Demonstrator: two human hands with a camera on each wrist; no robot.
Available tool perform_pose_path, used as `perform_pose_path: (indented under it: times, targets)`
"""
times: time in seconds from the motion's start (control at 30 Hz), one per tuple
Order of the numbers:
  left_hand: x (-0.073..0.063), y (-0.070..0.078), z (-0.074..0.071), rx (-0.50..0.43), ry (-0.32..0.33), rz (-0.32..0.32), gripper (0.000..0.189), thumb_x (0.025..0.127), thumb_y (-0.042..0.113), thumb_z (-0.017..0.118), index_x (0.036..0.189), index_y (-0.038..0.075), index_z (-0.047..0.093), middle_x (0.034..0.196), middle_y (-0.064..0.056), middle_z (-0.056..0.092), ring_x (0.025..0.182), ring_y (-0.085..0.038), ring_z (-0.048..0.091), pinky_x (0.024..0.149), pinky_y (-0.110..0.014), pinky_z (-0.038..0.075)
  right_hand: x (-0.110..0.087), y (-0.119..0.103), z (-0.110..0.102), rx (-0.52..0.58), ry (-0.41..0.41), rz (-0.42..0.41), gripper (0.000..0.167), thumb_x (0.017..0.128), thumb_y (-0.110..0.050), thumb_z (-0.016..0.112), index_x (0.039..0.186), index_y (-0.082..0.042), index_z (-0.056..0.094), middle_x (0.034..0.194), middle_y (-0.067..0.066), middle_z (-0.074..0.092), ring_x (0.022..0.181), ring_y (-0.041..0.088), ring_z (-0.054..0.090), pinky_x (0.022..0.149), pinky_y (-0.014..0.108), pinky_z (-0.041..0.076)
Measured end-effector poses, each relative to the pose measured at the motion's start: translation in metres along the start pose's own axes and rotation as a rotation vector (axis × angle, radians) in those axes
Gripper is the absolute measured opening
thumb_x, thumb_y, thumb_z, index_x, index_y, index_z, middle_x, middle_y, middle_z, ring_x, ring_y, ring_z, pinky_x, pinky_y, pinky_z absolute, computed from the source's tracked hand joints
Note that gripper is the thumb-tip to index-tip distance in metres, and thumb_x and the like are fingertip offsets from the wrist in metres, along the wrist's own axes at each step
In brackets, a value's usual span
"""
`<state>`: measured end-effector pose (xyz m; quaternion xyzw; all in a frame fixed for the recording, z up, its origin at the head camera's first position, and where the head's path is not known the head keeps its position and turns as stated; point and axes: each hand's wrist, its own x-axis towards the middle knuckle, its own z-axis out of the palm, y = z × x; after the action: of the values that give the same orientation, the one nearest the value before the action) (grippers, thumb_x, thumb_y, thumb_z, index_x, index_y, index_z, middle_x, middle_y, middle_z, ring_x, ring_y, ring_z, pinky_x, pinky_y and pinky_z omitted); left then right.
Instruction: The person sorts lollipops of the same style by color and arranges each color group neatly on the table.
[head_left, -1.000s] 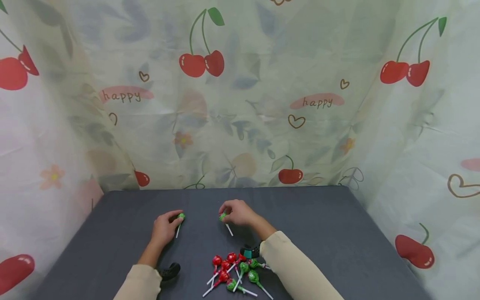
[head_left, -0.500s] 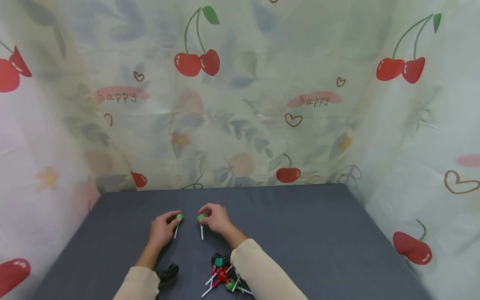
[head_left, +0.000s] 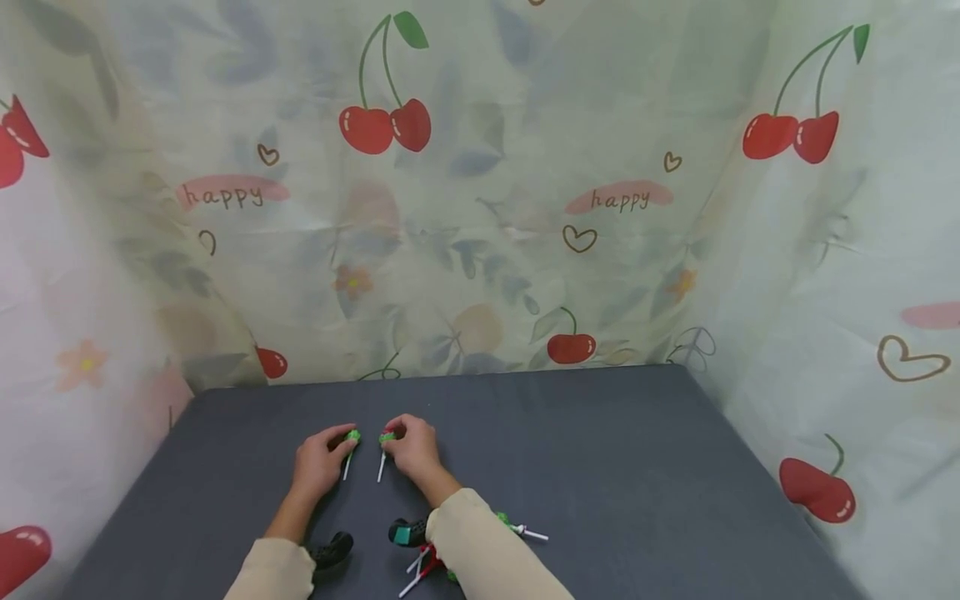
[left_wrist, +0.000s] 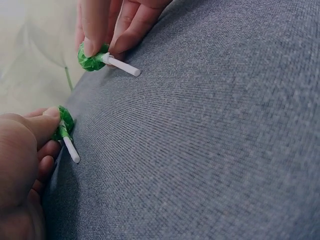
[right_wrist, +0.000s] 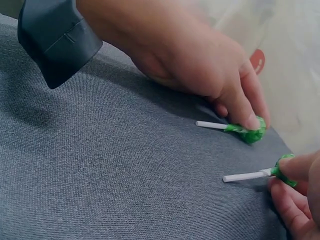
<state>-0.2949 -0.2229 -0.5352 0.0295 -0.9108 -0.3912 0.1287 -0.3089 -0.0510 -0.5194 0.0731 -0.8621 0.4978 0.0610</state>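
Observation:
My left hand (head_left: 318,463) pinches a green-wrapped lollipop (head_left: 352,436) by its head between thumb and fingers. Its white stick points back toward me, close to the dark cloth. Just to the right, my right hand (head_left: 415,451) pinches a second green lollipop (head_left: 387,437), which shows some red on top. In the right wrist view this right lollipop (right_wrist: 251,133) and the left one (right_wrist: 286,171) lie side by side with a small gap, sticks roughly parallel. The left wrist view also shows both held heads, partly covered by fingertips.
Under my right forearm lies a pile of lollipops, mostly hidden; a red one (head_left: 430,568) and white sticks (head_left: 531,532) stick out. A dark grey cloth (head_left: 600,467) covers the table. Cherry-printed curtains (head_left: 480,250) hang behind and at both sides.
My right hand has moved left with its green lollipop, up close beside the left one. The right forearm now covers most of the pile. My left hand keeps its place; the view shifts slightly.

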Motion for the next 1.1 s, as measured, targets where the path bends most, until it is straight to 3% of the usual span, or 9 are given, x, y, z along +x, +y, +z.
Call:
perform_pose_path:
  times: [0.4,0.63,1.1]
  targets:
    - [0.0019,0.0009,-0.0003,-0.002,-0.010,-0.023,0.032,0.094,0.016,0.065,0.124,0.005,0.067,0.118,-0.020,0.065,0.113,-0.037,0.056,0.095,-0.054,0.040,0.0018,0.0022,0.0020,-0.009,-0.016,-0.088,0.018,0.078,-0.003,0.079,0.094,-0.012,0.075,0.086,-0.003,0.070,0.080,0.013,0.063,0.074,0.027,0.048]
    - [0.0020,0.0013,0.0007,-0.006,-0.022,-0.027,0.032,0.095,0.018,0.065,0.125,0.006,0.066,0.120,-0.019,0.065,0.114,-0.037,0.056,0.096,-0.054,0.040,0.0041,0.0017,0.0020,0.011,-0.085,-0.067,0.020,0.081,-0.002,0.077,0.097,-0.013,0.075,0.090,-0.002,0.068,0.074,0.005,0.058,0.068,0.023,0.048]
    - [-0.0002,0.0012,-0.0027,-0.007,-0.039,-0.023,0.032,0.096,0.017,0.063,0.126,0.005,0.065,0.120,-0.020,0.064,0.114,-0.038,0.056,0.095,-0.055,0.039,0.0040,-0.0075,0.0079,0.067,-0.240,0.008,0.035,0.082,-0.006,0.078,0.116,-0.011,0.071,0.102,0.000,0.069,0.078,0.005,0.062,0.067,0.024,0.051]
